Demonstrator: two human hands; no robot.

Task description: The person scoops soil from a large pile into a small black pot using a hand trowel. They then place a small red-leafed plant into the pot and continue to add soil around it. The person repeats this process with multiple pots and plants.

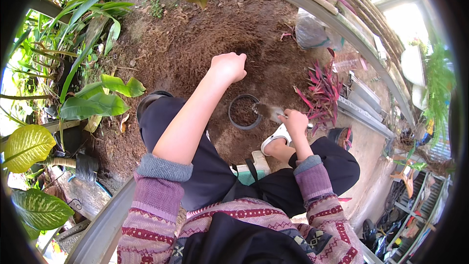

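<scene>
A round black plastic pot (244, 112), seen from above, stands on the soil between my feet with brown soil inside. My right hand (296, 121) grips a small scoop (274, 113) just right of the pot. Motion blurs the scoop, so its exact make is unclear; dark soil lies on it, and its tip reaches the pot's rim. Farther forward, over the heap of loose brown soil (205, 40), is my left hand (229, 66). Its fingers are curled into a fist, with nothing visible sticking out; the palm side is hidden.
Purple-leaved plants (320, 93) grow to the right, near a clear plastic bag (311, 31) and metal channels (362, 99). A black pot (339, 136) lies by my right knee. Broad-leaved plants (95, 101) crowd the left. A curved metal rail (329, 3) arches across the upper right.
</scene>
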